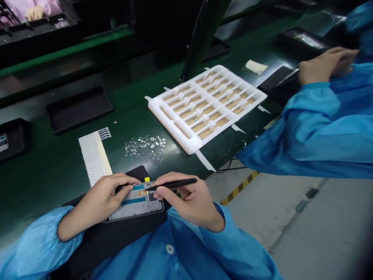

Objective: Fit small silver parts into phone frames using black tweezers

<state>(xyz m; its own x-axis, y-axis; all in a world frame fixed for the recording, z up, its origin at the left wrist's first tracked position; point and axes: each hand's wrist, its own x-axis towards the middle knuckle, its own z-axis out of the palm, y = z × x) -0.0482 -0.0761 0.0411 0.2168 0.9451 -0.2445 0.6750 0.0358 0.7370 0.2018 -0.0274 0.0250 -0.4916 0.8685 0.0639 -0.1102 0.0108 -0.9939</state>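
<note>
A grey phone frame (128, 210) with blue strips lies on a black mat (136, 227) at the table's near edge. My left hand (101, 200) rests over its left part, thumb and fingers closed on its upper edge. Black tweezers (175, 184) are held in my right hand (192, 198), pointing left over the frame. Their tip is at a small orange flex piece (142, 192) on the frame; whether it is pinched I cannot tell. A yellow tab (147, 179) sticks up at the frame's far edge.
Beyond the frame lie a pale strip sheet (94, 157) and scattered small shiny metal pieces (145, 149). A white compartment tray (190, 146) is taped down further back. Black trays (78, 111) stand at left. A co-worker's hands (323, 66) work at right.
</note>
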